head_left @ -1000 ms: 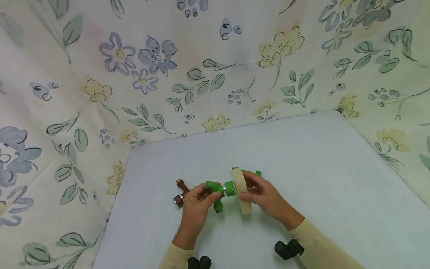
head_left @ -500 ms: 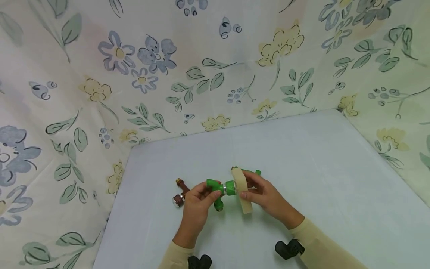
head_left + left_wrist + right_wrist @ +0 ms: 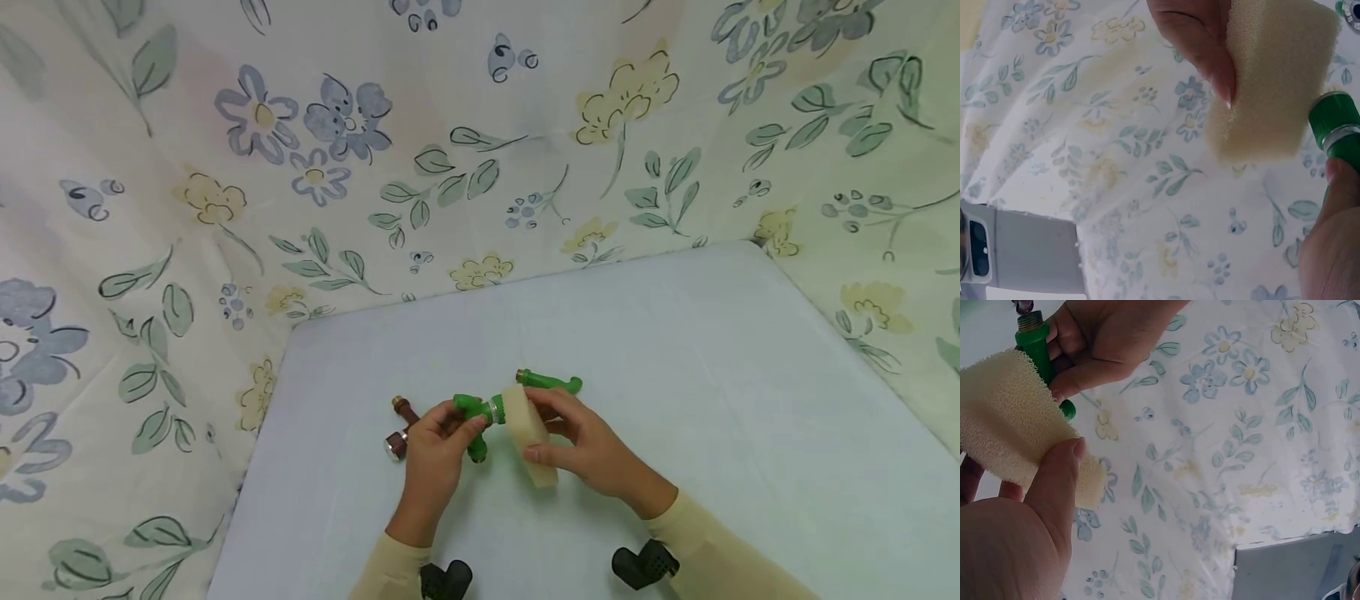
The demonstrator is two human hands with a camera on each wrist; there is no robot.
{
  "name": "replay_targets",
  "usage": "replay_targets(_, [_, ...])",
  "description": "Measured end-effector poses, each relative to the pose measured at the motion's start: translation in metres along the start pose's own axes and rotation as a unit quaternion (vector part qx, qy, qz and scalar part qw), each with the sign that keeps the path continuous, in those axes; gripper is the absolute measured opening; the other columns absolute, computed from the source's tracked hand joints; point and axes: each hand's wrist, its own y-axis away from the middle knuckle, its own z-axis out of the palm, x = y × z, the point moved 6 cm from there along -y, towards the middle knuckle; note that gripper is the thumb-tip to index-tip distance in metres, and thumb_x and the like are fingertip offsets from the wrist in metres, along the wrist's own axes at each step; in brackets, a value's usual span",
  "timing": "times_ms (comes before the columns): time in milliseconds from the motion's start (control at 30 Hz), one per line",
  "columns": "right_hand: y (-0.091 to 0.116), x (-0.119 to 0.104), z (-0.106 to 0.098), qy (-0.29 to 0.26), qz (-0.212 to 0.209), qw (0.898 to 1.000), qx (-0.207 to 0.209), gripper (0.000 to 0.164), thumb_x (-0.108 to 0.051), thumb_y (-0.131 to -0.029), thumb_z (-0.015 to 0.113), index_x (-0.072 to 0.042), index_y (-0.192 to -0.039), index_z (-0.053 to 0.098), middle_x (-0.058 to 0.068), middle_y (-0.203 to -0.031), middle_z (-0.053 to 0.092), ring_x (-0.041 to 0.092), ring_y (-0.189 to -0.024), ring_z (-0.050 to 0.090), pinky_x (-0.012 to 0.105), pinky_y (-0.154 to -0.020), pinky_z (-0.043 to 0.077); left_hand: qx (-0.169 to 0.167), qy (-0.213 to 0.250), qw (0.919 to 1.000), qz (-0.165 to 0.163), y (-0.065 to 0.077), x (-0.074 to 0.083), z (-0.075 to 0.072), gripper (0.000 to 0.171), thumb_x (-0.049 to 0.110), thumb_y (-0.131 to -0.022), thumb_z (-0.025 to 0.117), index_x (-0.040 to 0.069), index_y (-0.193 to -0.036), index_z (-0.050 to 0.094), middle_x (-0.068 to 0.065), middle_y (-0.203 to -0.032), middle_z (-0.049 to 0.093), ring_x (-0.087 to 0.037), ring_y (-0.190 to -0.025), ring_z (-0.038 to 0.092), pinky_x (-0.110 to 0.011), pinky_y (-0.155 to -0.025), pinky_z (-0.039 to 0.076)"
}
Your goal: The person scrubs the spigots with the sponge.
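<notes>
From afar I see the left grip [image 3: 433, 462] curled round a green tap [image 3: 472, 408] and the right grip [image 3: 592, 446], partly spread, pinching a cream sponge [image 3: 522, 425].

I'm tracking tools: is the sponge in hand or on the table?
In hand: the right hand pinches the sponge between thumb and fingers, beside the green tap.

This looks like a little curtained corner, with flowery cloth [image 3: 540, 179] hanging behind and beside a white table [image 3: 690, 367]; what room, I can't tell
</notes>
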Motion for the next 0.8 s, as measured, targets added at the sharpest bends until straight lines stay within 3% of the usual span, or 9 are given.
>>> replay_targets(233, [-0.001, 0.002, -0.005, 0.005, 0.01, 1.0, 0.013, 0.065, -0.004, -0.085, 0.073, -0.007, -0.142, 0.042, 0.007, -0.125, 0.051, 0.03, -0.112, 0.05, 0.046, -0.091, 0.047, 0.019, 0.003, 0.9986, -0.049, -0.005, -0.012, -0.016, 0.036, 0.02, -0.079, 0.08, 0.007, -0.109, 0.062, -0.015, -0.099, 0.065, -0.029, -0.089, 0.066, -0.034, -0.071, 0.056])
replay_targets(367, [0.0, 0.004, -0.009, 0.0, 0.013, 1.0, 0.016, 0.065, -0.003, -0.084, 0.073, -0.007, -0.141, 0.043, 0.008, -0.123, 0.051, 0.032, -0.112, 0.05, 0.047, -0.092, 0.046, 0.022, -0.052, 0.9946, -0.087, 0.0, -0.023, -0.029, 0.034, 0.026, -0.079, 0.081, 0.011, -0.106, 0.066, -0.01, -0.096, 0.067, -0.026, -0.087, 0.067, -0.034, -0.068, 0.056])
replay_targets(667, [0.0, 0.005, -0.014, 0.001, 0.007, 1.0, 0.017, 0.065, -0.001, -0.084, 0.073, -0.005, -0.141, 0.042, 0.011, -0.123, 0.052, 0.034, -0.111, 0.049, 0.045, -0.092, 0.046, 0.051, -0.155, 0.971, -0.175, 0.018, -0.049, -0.059, 0.036, 0.033, -0.073, 0.084, 0.011, -0.099, 0.072, -0.005, -0.097, 0.066, -0.019, -0.088, 0.063, -0.03, -0.068, 0.054])
replay_targets(800, [0.0, 0.005, -0.018, 0.003, 0.004, 1.0, 0.026, 0.064, -0.002, -0.084, 0.073, -0.006, -0.14, 0.044, 0.012, -0.12, 0.052, 0.034, -0.11, 0.05, 0.042, -0.092, 0.047, 0.063, -0.179, 0.9651, -0.181, 0.022, -0.056, -0.065, 0.035, 0.031, -0.072, 0.085, 0.009, -0.096, 0.072, -0.004, -0.095, 0.067, -0.018, -0.087, 0.063, -0.028, -0.067, 0.053])
